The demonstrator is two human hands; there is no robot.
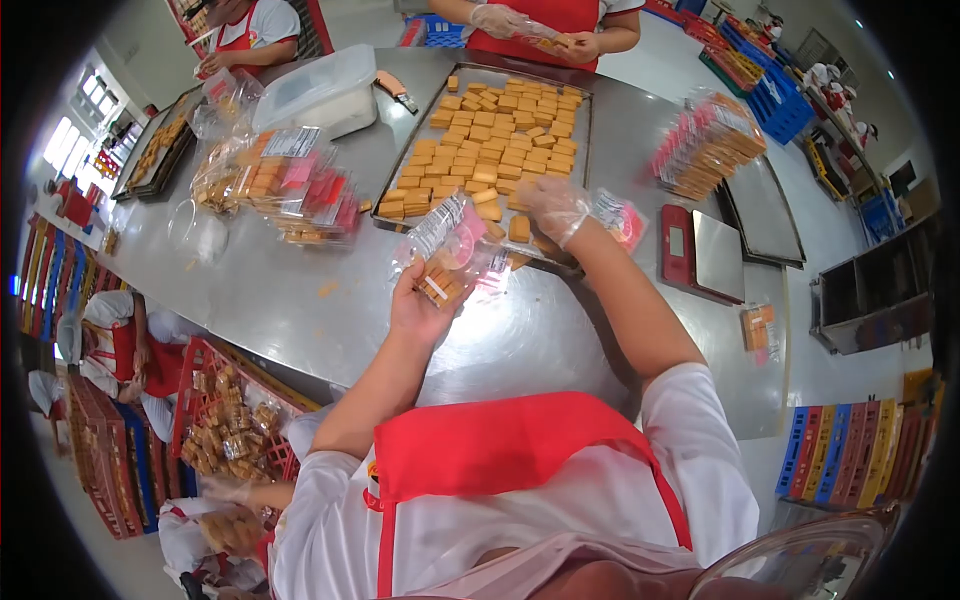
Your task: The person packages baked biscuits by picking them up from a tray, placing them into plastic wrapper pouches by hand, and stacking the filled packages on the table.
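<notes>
My left hand [424, 308], bare, is closed around a clear plastic bag [440, 232] with a printed label and several rectangular biscuits [440, 288] at its bottom. The bag tilts over the near edge of a metal tray [398, 160] spread with many golden biscuits [500, 130]. My right hand [556, 207] wears a clear plastic glove and is down at the near right part of the tray, touching the biscuits. Its fingers are bent together; their tips and anything between them are hidden. Beside that wrist lies another pink-and-white printed bag [620, 218].
Stacks of filled bags lie left [290, 190] and right [708, 148]. A red scale [678, 250] stands right of the tray, near one bag [758, 328]. A plastic tub [320, 100] sits at back left. Co-workers [545, 25] stand opposite; a red crate [235, 420] is at lower left.
</notes>
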